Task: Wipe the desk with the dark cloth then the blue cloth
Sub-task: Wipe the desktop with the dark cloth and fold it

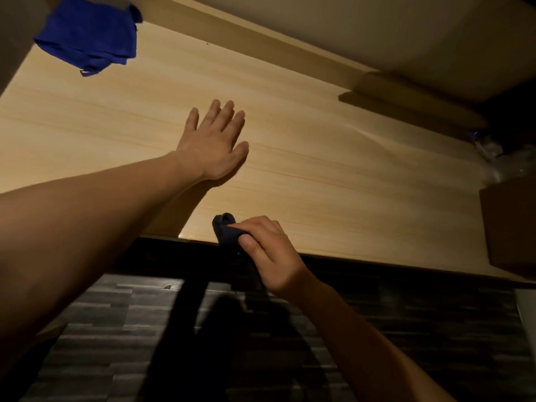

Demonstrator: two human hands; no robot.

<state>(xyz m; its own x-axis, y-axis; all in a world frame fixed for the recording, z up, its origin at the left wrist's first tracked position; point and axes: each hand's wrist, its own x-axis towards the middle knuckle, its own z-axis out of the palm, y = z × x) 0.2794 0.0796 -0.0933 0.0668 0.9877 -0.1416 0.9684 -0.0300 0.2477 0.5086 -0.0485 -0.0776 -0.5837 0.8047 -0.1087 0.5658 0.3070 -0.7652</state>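
The light wooden desk [333, 175] fills the middle of the view. My left hand [214, 143] lies flat on it, palm down, fingers apart, holding nothing. At the desk's front edge my right hand [269, 250] pinches the dark cloth [227, 232], which is bunched up and partly hangs below the edge. The blue cloth [90, 36] lies crumpled at the desk's far left corner, apart from both hands.
A brown box [510, 227] stands at the right end of the desk, with clear plastic wrapping [493, 161] behind it. A wooden back rail [261, 50] runs along the far side. Dark tiled floor [116, 329] lies below the front edge.
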